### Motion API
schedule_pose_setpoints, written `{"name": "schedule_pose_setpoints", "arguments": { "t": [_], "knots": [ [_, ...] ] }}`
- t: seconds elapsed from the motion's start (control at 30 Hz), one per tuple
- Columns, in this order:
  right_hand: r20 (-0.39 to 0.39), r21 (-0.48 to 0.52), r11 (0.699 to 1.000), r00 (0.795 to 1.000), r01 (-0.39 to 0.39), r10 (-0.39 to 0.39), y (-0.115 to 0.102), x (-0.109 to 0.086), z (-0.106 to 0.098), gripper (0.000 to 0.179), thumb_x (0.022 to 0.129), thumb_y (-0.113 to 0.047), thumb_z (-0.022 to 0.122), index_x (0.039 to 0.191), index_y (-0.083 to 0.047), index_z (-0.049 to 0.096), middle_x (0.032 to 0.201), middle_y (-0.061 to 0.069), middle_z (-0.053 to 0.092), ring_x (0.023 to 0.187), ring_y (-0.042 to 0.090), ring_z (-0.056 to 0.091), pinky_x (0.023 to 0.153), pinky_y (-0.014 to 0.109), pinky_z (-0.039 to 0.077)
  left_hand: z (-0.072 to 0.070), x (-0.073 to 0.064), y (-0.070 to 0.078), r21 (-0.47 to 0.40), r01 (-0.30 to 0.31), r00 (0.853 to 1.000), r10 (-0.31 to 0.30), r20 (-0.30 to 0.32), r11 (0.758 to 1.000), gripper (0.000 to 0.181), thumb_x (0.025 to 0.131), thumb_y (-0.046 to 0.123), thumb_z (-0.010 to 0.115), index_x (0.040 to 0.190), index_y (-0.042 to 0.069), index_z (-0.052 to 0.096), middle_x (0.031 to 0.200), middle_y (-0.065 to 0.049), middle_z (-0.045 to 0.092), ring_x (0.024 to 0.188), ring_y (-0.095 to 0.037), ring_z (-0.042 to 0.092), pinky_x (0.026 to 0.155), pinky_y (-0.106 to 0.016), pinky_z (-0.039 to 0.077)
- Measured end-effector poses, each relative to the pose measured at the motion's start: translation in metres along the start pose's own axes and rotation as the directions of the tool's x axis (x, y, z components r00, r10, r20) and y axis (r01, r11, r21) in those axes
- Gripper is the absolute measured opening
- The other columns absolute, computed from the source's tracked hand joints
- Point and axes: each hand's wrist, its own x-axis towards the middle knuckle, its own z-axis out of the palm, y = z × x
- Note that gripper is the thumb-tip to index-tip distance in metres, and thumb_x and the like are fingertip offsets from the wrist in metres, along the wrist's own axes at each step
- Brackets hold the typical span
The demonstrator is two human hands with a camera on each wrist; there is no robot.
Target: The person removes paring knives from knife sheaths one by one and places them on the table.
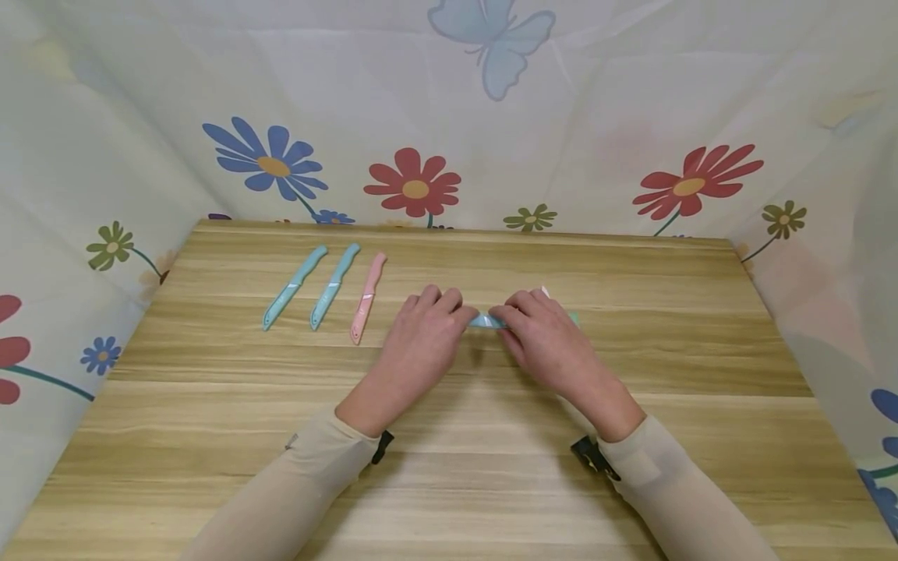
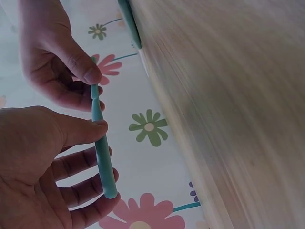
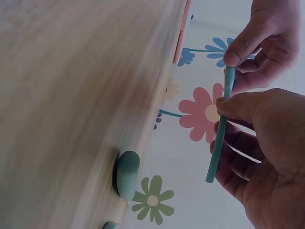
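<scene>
A light-blue sheathed knife (image 1: 486, 321) is held level between both hands above the table. My left hand (image 1: 426, 331) pinches its rounded handle (image 2: 106, 167) between thumb and fingers. My right hand (image 1: 554, 343) pinches the flat sheath (image 3: 217, 155) the same way. In the head view the fingers cover most of this knife. Left of the hands lie two light-blue sheathed knives, the outer one (image 1: 295, 287) and the inner one (image 1: 335, 285), and a pink sheathed knife (image 1: 368, 298), side by side and slanted.
Behind the right hand a green piece (image 1: 574, 319) and a small white tip (image 1: 545, 291) peek out. On the table in the right wrist view is a rounded green end (image 3: 127, 176), with another green piece (image 3: 112, 225) below. Flowered cloth (image 1: 589, 156) surrounds the wooden table (image 1: 484, 483).
</scene>
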Motion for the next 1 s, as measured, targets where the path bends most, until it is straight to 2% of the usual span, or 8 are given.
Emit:
{"name": "schedule_pose_setpoints", "arguments": {
  "t": [0.6, 1.0],
  "knots": [
    [0.021, -0.004, 1.000, 1.000, -0.015, 0.015, 0.0003, -0.0002, -0.0014, 0.026, 0.099, -0.010, 0.077, 0.124, -0.005, 0.075, 0.109, 0.008, 0.067, 0.099, 0.028, 0.061, 0.114, 0.060, 0.043, 0.0015, -0.0002, -0.0013, -0.004, 0.000, 1.000, 0.000, 0.007, 1.000, 0.020, 0.099, 0.008, 0.076, 0.117, 0.016, 0.080, 0.101, -0.004, 0.064, 0.090, -0.025, 0.054, 0.072, -0.036, 0.051],
    [0.032, -0.001, 1.000, 0.999, -0.015, 0.015, 0.0002, -0.0004, -0.0026, 0.025, 0.100, -0.010, 0.076, 0.124, -0.006, 0.076, 0.111, 0.008, 0.067, 0.102, 0.029, 0.062, 0.114, 0.060, 0.042, 0.0008, -0.0004, -0.0024, -0.015, 0.001, 1.000, -0.001, 0.012, 1.000, 0.020, 0.099, 0.007, 0.075, 0.117, 0.015, 0.080, 0.101, -0.004, 0.065, 0.091, -0.026, 0.054, 0.073, -0.036, 0.052]
  ]
}}
